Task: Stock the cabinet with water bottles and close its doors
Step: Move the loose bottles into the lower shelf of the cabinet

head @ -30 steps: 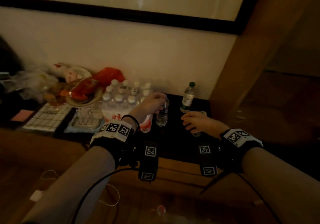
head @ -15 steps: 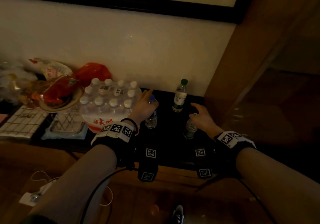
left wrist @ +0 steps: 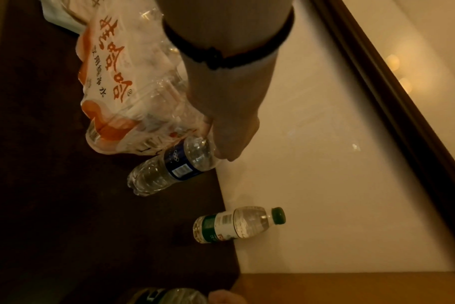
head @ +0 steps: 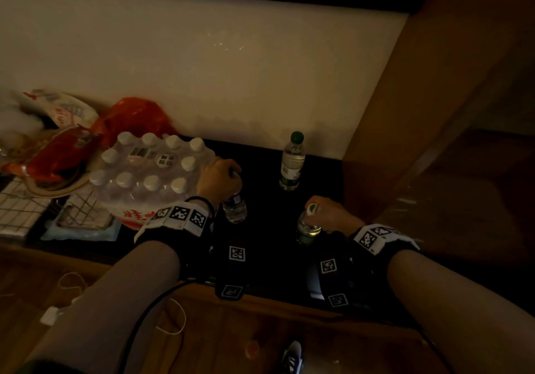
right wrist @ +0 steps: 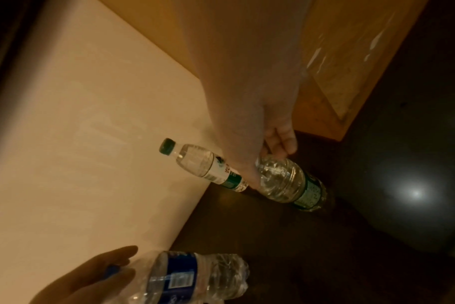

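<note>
Three single water bottles stand on a dark countertop point(head: 269, 237). My left hand point(head: 221, 176) grips the top of the blue-label bottle point(head: 235, 207) point(left wrist: 169, 166) point(right wrist: 192, 275), which stands right beside a shrink-wrapped pack of white-capped bottles point(head: 150, 174) point(left wrist: 122, 86). My right hand point(head: 330, 214) point(right wrist: 257, 127) grips the neck of a green-label bottle point(head: 307, 229) point(right wrist: 291, 185) at the front right. A third bottle point(head: 291, 162) point(left wrist: 237, 223) point(right wrist: 195, 162) with a green cap stands free near the wall. No cabinet interior or doors show clearly.
Red snack bags point(head: 60, 153), a wire rack point(head: 78, 214) and a checked cloth point(head: 17, 211) crowd the counter's left end. A wooden panel point(head: 419, 113) rises at the right. The cream wall point(head: 202, 69) backs the counter. A white cable point(head: 170, 318) lies on the wood floor below.
Both hands have closed on the tops of their bottles; half a second ago their fingers were spread over them. The head view has dropped lower and nearer the counter.
</note>
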